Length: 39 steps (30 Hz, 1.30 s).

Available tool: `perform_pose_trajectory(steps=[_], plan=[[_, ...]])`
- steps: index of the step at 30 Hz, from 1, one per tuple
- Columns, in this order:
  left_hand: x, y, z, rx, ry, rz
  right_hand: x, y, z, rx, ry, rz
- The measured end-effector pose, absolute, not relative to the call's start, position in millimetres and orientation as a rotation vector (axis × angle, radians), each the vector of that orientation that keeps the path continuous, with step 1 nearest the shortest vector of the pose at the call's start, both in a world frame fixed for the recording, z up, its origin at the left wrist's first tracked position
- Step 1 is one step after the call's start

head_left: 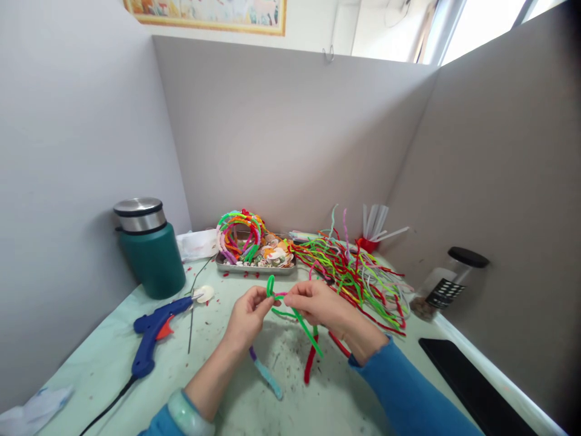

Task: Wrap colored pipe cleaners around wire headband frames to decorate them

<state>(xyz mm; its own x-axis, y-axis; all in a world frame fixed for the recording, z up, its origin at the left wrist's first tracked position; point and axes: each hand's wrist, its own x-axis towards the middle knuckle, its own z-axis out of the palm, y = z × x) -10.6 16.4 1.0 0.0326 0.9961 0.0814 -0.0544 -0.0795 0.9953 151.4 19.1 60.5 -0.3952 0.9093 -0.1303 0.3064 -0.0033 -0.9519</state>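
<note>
Between the fingertips of my left hand (249,310) is a green pipe cleaner (305,332), bent into a small upright loop above the thumb. My right hand (318,301) pinches the same pieces close beside it, where a short pink stretch shows between the hands. The green end slants down below my right hand. Under my left hand hangs a purple and light blue pipe cleaner (267,375). A red pipe cleaner (310,363) hangs below my right hand. How the pieces join is hidden by my fingers.
A blue glue gun (152,336) and a green flask (154,257) stand left. Behind my hands is a metal tray (254,270) with colourful rings. A pile of pipe cleaners (358,272), a lidded jar (447,284) and a black flat object (472,381) lie right. Grey partitions enclose the table.
</note>
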Motion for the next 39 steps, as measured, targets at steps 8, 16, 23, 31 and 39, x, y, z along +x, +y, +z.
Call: perform_pose_trajectory(steps=[8,16,23,31,39], plan=[[-10,16,4,1.215,1.102,1.234,161,15,65,-1.224,-2.162,0.485],[-10,16,3,1.201,1.089,1.244,152,6,62,-1.086,-2.291,0.249],[-9,13,6,1.193,1.093,1.160,165,23,61,-1.191,-2.142,0.225],[-10,11,8,1.182,0.958,1.078,172,33,62,-1.131,-1.988,0.752],[-9,7,11,1.125,0.866,1.071,165,35,53,-0.995,-1.654,1.214]])
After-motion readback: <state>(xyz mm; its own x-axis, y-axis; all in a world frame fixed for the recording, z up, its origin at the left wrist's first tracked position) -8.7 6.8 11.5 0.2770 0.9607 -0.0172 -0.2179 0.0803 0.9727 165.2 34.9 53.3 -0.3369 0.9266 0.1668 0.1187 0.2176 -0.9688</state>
